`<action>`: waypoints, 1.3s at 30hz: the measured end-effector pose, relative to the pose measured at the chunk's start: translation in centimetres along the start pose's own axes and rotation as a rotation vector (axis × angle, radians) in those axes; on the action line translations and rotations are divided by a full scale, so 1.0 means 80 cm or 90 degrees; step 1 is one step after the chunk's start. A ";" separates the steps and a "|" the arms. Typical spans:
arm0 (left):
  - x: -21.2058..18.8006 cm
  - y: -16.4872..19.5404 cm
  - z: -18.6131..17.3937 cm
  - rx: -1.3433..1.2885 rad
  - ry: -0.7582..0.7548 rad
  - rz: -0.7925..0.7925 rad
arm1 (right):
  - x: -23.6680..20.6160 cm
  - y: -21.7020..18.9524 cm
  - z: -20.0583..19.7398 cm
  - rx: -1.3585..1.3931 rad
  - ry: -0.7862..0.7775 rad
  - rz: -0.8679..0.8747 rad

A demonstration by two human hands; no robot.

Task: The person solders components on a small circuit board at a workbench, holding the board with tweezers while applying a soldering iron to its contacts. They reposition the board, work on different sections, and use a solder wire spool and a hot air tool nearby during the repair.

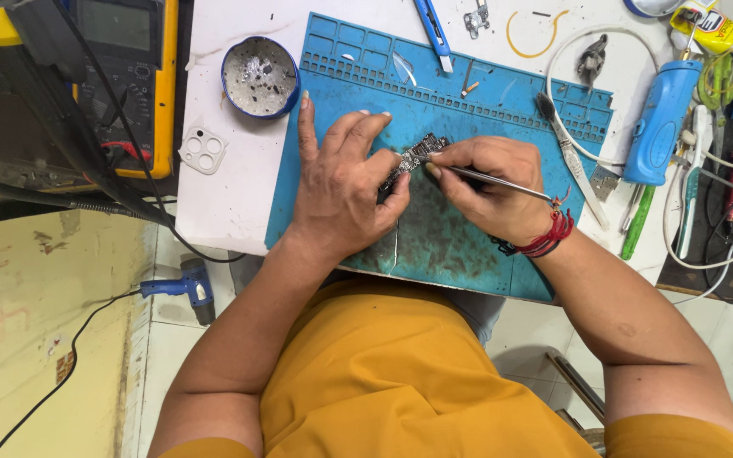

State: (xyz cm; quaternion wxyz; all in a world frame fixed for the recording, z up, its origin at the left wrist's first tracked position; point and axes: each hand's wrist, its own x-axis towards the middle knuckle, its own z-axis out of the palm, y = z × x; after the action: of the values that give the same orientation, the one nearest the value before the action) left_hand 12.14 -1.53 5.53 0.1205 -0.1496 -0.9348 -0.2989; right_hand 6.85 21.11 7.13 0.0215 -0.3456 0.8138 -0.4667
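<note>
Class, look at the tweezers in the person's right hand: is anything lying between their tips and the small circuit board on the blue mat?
Nothing visible does. The tweezers in the right hand already reach the circuit board's edge, and the left hand pins the board from the other side on the blue mat.

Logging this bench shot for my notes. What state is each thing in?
circuit board: flat on the mat, pinned by the left hand
tweezers: held in the right hand, tips at the board
blue mat: flat, smudged dark
round tin: open
multimeter: screen blank
</note>
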 end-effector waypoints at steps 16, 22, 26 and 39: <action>0.000 0.002 0.000 -0.003 0.006 0.000 | 0.001 0.001 0.001 0.005 -0.006 -0.009; -0.001 0.002 0.001 -0.001 0.006 0.000 | 0.001 0.000 0.001 -0.003 -0.008 -0.008; -0.001 0.000 0.002 0.004 0.001 -0.001 | 0.000 0.001 0.001 -0.001 -0.010 -0.009; -0.002 0.000 0.003 0.003 0.001 0.002 | -0.001 0.001 0.000 -0.004 -0.011 -0.010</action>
State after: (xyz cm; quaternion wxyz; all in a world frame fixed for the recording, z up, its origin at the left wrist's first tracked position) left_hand 12.24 -1.40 5.27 0.1224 -0.1503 -0.9352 -0.2965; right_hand 6.88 21.20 7.06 0.0236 -0.3564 0.8122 -0.4612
